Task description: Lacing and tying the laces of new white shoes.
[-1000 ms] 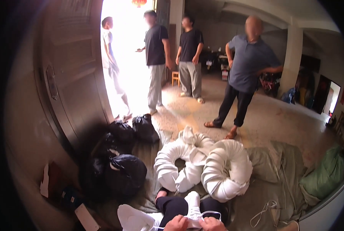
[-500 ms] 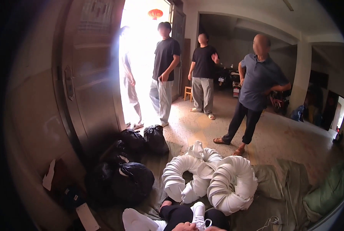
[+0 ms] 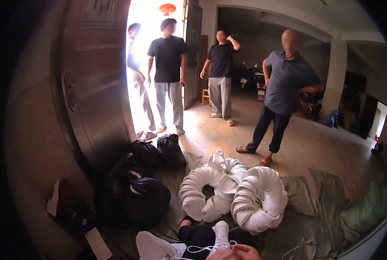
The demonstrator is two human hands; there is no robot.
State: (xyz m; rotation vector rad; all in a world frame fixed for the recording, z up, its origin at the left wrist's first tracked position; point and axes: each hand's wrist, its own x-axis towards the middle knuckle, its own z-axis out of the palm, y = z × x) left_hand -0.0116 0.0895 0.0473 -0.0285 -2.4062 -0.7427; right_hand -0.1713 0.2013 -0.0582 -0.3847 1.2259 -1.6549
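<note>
At the bottom edge, over my dark-trousered lap, a white shoe upper (image 3: 221, 232) stands with its tongue up. White lace (image 3: 198, 248) loops out to the left of it. My left hand (image 3: 224, 255) is closed at the base of this upper, partly cut off by the frame. Just beside it, my right hand (image 3: 246, 251) pinches the white lace between thumb and finger. Another white shoe piece (image 3: 156, 245) lies to the left, its lower part out of view. Beyond my knees rest ring-shaped bundles of nested white pieces (image 3: 204, 195), with one more ring bundle (image 3: 259, 201) on the right.
Several black plastic bags (image 3: 148, 201) sit at left by the wooden door (image 3: 96, 78). Green-grey cloth (image 3: 297, 195) covers the floor. A green sack (image 3: 367, 210) lies at right. Several people stand beyond, one nearby in a grey-blue shirt (image 3: 286, 80). A thin white cord (image 3: 304, 242) lies lower right.
My hands have come further into view, and the lace loop now spreads to the left of the upper. People at the doorway have shifted; one has raised a hand to the head.
</note>
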